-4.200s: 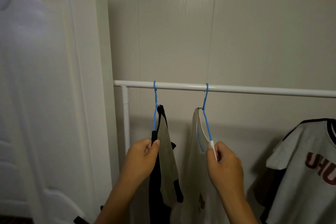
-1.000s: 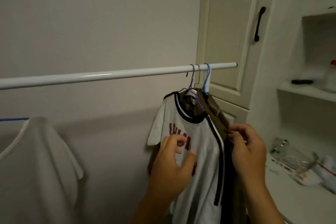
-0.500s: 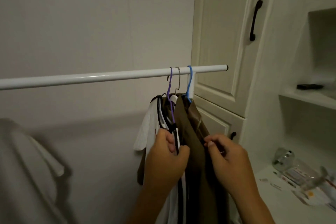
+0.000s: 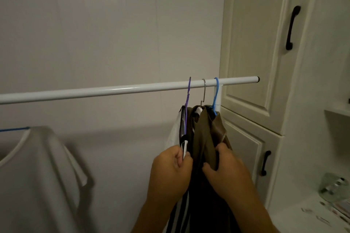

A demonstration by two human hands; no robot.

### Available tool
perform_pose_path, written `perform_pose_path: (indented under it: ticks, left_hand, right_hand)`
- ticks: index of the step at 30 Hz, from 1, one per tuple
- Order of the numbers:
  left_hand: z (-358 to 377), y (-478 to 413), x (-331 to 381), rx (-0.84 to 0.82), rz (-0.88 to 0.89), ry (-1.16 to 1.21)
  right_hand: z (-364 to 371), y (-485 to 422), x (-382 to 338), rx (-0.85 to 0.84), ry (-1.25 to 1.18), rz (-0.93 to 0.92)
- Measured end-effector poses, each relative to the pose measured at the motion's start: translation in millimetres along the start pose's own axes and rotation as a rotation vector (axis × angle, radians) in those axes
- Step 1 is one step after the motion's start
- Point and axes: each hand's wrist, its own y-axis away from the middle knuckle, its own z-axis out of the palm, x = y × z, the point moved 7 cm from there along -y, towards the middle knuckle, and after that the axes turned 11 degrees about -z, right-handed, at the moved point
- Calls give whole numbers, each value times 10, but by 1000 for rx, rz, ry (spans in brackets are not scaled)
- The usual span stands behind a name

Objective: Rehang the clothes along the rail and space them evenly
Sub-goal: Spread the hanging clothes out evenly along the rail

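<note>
Since half a second ago we have slid our hands lower. Our left hand [image 4: 170, 174] pinches the white shirt [image 4: 175, 132]; our right hand [image 4: 225, 168] clutches the brown garment [image 4: 206, 134], bunched at the rail [image 4: 113, 90]'s right end, frame centre.

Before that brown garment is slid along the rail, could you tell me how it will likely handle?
The brown garment looks floppy: it bunches in the right hand. Its blue hanger hooks loosely over the smooth white rail, so it probably slides easily and may swing.

Hands [image 4: 171, 168] on bunched clothes [image 4: 205, 138]
</note>
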Motion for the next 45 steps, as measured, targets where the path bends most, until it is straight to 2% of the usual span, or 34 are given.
perform_pose_path:
  ticks: [9,15,26,33,45]
  left_hand:
    - [-498,114,54,96,53,55]
    - [-958,196,-151,139,3,-3]
    - [-1826,427,-429,196,-91,-79]
    - [-2263,454,-731,240,-132,-132]
    - [-2774,505,-842,313,-155,-203]
  right_hand:
    - [153,-23,-59,17,-471,38]
    - [362,127,-395,-57,-642,50]
    - [732,348,-1147,-75,-664,-72]
    - [999,470,-1523,-74,-598,-88]
    - [1319,568,-1981,-134,-663,-129]
